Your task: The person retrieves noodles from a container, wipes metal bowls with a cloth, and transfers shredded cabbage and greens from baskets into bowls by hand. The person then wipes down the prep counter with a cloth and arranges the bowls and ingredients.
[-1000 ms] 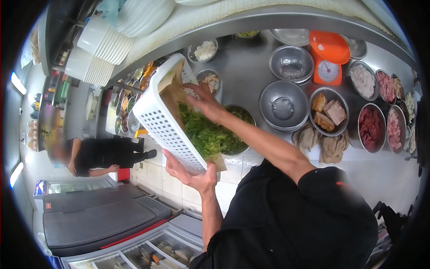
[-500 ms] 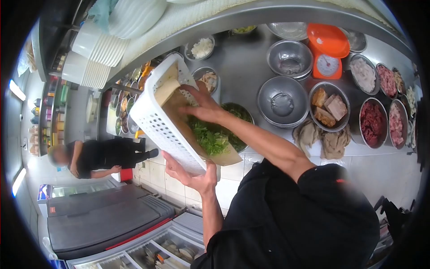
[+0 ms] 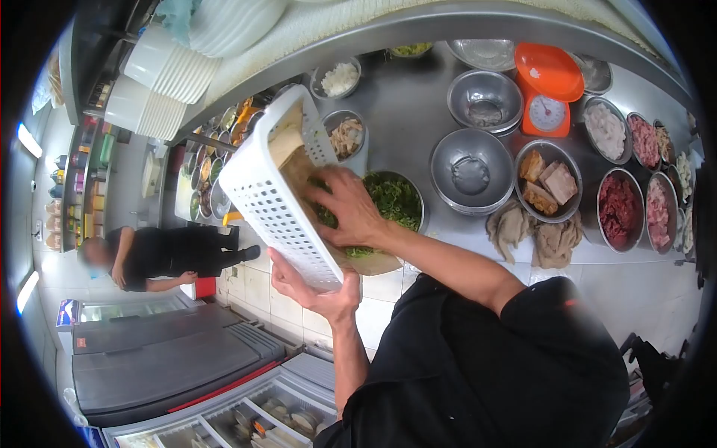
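A white perforated plastic basket (image 3: 287, 213) is held tilted over the counter's edge. My left hand (image 3: 317, 295) is closed on its lower end, thumb on one side and fingers on the other. Brown paper (image 3: 287, 145) lines the basket. Inside, my right hand (image 3: 347, 205) cups chopped green herbs (image 3: 323, 216), its fingers curled over them and partly hidden. Some greens show below the palm, near the paper's lower edge. Right beside the basket stands a metal bowl (image 3: 423, 216) of chopped greens, partly covered by my right forearm.
Empty metal bowls (image 3: 470, 172), an orange scale (image 3: 545, 112) and a bowl of meat chunks (image 3: 549, 183) stand on the steel counter (image 3: 403, 112). Cloths (image 3: 556, 239) lie at its edge. Another person (image 3: 168, 257) stands at the left, near a grey chest freezer (image 3: 172, 355).
My right hand has moved down and outward within the basket, over the greens near the paper's lip. More of the bowl of greens shows. My left hand keeps its hold.
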A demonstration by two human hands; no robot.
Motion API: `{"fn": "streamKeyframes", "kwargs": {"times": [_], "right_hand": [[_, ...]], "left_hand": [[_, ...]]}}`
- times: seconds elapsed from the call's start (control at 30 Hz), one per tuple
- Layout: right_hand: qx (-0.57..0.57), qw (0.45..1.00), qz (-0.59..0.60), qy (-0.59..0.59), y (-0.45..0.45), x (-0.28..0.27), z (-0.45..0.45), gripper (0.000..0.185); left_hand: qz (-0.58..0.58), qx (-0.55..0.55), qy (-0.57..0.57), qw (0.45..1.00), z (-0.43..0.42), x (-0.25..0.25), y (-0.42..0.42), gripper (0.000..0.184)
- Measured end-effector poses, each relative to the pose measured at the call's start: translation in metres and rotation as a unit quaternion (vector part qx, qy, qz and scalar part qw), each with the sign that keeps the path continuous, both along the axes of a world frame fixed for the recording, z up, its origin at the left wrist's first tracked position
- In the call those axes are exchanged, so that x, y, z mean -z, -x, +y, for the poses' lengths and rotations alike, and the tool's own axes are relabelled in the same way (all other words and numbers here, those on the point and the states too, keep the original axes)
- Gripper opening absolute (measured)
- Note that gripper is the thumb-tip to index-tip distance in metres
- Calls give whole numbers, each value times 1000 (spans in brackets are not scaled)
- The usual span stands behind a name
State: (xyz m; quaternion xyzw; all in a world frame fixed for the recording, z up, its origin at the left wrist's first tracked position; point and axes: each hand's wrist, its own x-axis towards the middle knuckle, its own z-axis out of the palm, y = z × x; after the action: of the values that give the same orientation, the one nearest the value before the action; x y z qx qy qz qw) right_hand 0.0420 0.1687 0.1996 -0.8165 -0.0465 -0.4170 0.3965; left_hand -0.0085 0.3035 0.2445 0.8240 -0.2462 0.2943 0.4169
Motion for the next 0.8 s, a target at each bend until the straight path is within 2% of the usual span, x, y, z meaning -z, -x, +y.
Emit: {"fn": "streamKeyframes", "kwargs": {"times": [0.03,0.1,0.17,0.23,0.33,0.47,0.53,0.57,0.67,0.73,0.77,0.8], "right_hand": [[0,1000,1,-1,-2,4,0,59],[-100,988,81,81,-5,10,0,68],[-70,987,99,105,-5,14,3,69],[-27,968,188,166,0,7,7,71],[7,956,226,189,9,0,7,68],[52,958,215,185,1,11,13,59],[95,962,149,210,-3,16,14,48],[95,962,149,210,-4,19,13,48],[57,965,174,188,-6,29,15,42],[-46,961,270,31,-9,35,16,41],[-46,961,270,31,-6,39,17,41],[-77,960,268,-26,6,27,15,42]], "left_hand": [[-17,6,-17,1000,0,-1,1,99],[-24,11,-28,999,-1,-3,3,98],[-33,19,-36,999,-4,-4,3,98],[-49,18,-56,997,-5,-6,4,97],[-68,17,-68,995,-5,-5,6,97],[-70,18,-65,995,-7,-6,7,97],[-67,16,-67,995,-7,-6,8,98],[-67,16,-67,995,-8,-7,9,98],[-81,15,-59,995,-10,-13,14,98],[-85,18,-62,994,-12,-16,17,98],[-85,18,-62,994,-12,-16,17,98],[-85,17,-64,994,-12,-15,17,98]]}}
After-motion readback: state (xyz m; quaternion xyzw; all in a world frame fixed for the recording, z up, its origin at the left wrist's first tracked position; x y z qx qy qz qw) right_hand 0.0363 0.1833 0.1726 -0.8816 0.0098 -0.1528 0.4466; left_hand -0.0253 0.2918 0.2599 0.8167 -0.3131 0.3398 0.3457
